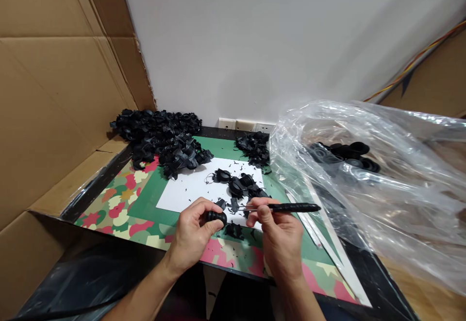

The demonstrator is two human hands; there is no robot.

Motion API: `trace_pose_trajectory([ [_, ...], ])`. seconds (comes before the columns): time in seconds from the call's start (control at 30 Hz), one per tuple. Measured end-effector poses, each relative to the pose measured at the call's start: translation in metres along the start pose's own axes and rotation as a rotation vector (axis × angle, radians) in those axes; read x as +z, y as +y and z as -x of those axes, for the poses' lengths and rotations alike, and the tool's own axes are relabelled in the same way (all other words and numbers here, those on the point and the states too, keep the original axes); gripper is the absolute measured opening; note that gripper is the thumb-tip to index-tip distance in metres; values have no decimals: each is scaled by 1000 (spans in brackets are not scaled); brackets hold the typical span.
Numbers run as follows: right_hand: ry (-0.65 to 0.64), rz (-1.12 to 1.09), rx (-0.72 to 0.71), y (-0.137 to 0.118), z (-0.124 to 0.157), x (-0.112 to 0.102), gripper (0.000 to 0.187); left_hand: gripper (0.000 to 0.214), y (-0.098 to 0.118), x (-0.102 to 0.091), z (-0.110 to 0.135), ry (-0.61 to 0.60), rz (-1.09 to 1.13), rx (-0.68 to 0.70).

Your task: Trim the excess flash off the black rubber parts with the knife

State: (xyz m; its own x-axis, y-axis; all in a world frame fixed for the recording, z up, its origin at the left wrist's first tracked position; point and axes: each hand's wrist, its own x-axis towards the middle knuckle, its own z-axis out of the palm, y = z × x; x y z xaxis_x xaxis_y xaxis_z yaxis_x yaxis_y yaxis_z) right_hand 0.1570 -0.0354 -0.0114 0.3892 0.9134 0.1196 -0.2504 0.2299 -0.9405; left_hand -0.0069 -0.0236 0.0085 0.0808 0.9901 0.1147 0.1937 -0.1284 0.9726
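My left hand (191, 231) is closed round a small round black rubber part (217, 217), held just above the white sheet (185, 190). My right hand (280, 236) grips a slim black-handled knife (291, 208), its thin blade pointing left toward the held part. Several more black rubber parts (238, 185) and small black trimmings lie on the white sheet just beyond my fingers. One more black piece (233, 230) lies on the mat between my hands.
A green cutting mat (140, 199) lies on a camouflage-patterned board. Piles of black parts (160, 139) sit at the back left and back centre (255, 147). A large clear plastic bag (382, 190) holding black discs (345, 156) fills the right. Cardboard walls (54, 92) stand left.
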Motion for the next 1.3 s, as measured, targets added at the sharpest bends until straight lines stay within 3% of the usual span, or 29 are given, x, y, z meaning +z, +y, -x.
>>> trace_pose_trajectory([
  [0.23,-168,-86,48,10,13,8,24,11,-2,3,2,-22,-117,83],
  [0.53,-181,-92,-15,12,13,11,17,11,-3,5,3,-28,-184,120],
  [0.87,-216,37,-224,7,12,10,6,11,-1,6,3,-25,-221,128],
  [1.1,-307,410,-582,-3,20,13,10,3,5,10,5,13,-213,107],
  [1.17,-251,509,-684,-5,15,11,12,1,8,12,10,-19,-187,73],
  [1.23,-87,565,-767,-7,4,4,12,4,10,12,13,-39,-154,55],
  [1.3,86,591,-730,-9,-8,-3,10,6,10,12,15,-25,-119,47],
])
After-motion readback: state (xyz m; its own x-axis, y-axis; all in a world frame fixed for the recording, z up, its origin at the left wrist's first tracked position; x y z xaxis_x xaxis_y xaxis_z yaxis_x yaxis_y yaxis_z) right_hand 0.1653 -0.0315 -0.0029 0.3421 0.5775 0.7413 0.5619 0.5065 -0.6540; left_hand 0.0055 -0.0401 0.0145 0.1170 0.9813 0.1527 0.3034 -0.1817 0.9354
